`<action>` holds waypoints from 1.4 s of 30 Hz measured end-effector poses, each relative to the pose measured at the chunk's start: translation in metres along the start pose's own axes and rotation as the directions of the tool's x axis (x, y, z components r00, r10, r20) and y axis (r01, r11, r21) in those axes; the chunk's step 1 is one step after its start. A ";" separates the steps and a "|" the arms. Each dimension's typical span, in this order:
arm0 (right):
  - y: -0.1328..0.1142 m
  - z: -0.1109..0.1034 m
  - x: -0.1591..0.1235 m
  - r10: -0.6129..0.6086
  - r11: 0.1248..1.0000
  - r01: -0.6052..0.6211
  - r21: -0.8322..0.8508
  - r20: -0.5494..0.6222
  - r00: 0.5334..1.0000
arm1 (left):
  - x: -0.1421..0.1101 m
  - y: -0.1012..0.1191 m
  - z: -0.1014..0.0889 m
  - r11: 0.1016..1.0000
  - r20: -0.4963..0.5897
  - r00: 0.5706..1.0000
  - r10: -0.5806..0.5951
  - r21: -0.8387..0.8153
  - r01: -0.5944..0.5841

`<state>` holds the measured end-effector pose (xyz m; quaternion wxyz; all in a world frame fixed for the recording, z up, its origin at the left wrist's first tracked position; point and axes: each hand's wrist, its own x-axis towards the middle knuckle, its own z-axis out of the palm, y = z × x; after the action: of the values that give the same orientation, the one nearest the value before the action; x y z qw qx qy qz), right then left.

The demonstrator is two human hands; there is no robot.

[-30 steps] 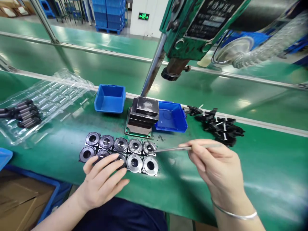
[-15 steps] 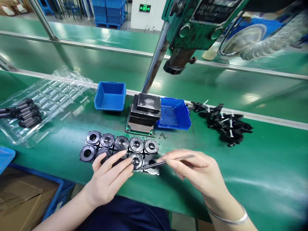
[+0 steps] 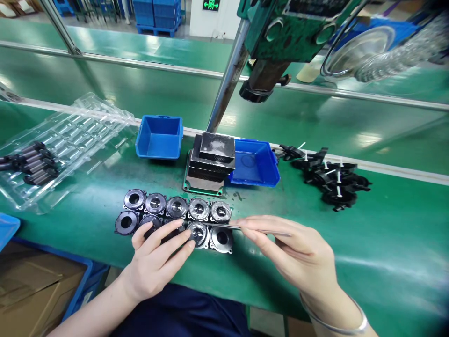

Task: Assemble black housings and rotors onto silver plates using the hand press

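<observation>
Two rows of round black housings (image 3: 220, 211) with central holes lie close together on the green workbench (image 3: 105, 262). My left hand (image 3: 156, 264) rests with spread fingers over the middle of the front row, its fingertips touching the housings and partly hiding them. My right hand (image 3: 298, 248) pinches a slim pair of metal tweezers (image 3: 220, 226) between thumb and fingers. Their tip points left, to the upper edge of a front-row housing (image 3: 198, 235) beside my left fingertips. Below the tweezers sits the rightmost front housing (image 3: 221, 239). Whether the tip grips anything is too small to tell.
Behind the housings stands a press with a stepped metal base (image 3: 210, 164) and an overhead green head (image 3: 280, 37). Blue bins (image 3: 159, 138) (image 3: 254, 164) flank it. Clear plastic trays (image 3: 80, 135) with dark cylindrical parts lie left; black parts with white pins (image 3: 329, 178) lie right.
The tweezers' tip has moved up from the lower edge of the front-row housing to its upper edge, and they lie flatter. My left hand stays nearly in place.
</observation>
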<state>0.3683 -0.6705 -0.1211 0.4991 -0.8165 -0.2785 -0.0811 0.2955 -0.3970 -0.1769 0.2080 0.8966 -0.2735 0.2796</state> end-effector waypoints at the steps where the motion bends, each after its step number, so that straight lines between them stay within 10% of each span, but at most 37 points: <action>1: -0.001 -0.003 -0.001 -0.004 1.000 0.004 -0.014 0.007 1.000 | 0.000 0.000 0.000 1.000 0.000 1.000 0.004 -0.003 -0.004; 15: -0.024 -0.004 -0.003 -0.128 0.991 0.116 0.068 0.228 0.965 | 0.001 -0.002 -0.002 0.998 0.037 0.998 0.050 -0.030 -0.049; 19: -0.004 -0.009 0.004 0.057 0.995 -0.048 0.086 -0.106 0.993 | -0.003 -0.002 0.002 0.999 0.008 1.000 0.002 -0.042 -0.002; 23: 0.050 -0.032 0.028 0.164 0.967 -0.241 -0.088 -0.511 0.844 | 0.001 0.000 0.006 1.000 -0.013 1.000 0.010 -0.026 -0.010; 29: 0.119 -0.039 0.051 0.071 0.921 -0.223 -0.320 -0.426 0.902 | 0.007 0.003 0.011 1.000 -0.030 1.000 0.002 0.000 -0.002; 42: 0.131 -0.037 0.054 0.021 0.902 -0.202 -0.382 -0.429 0.903 | 0.007 0.005 0.009 0.999 -0.044 0.999 0.009 -0.032 -0.011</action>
<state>0.4887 -0.7272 -0.1818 0.3644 -0.8830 -0.0940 -0.2806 0.3007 -0.4083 -0.1780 0.2267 0.8855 -0.2777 0.2956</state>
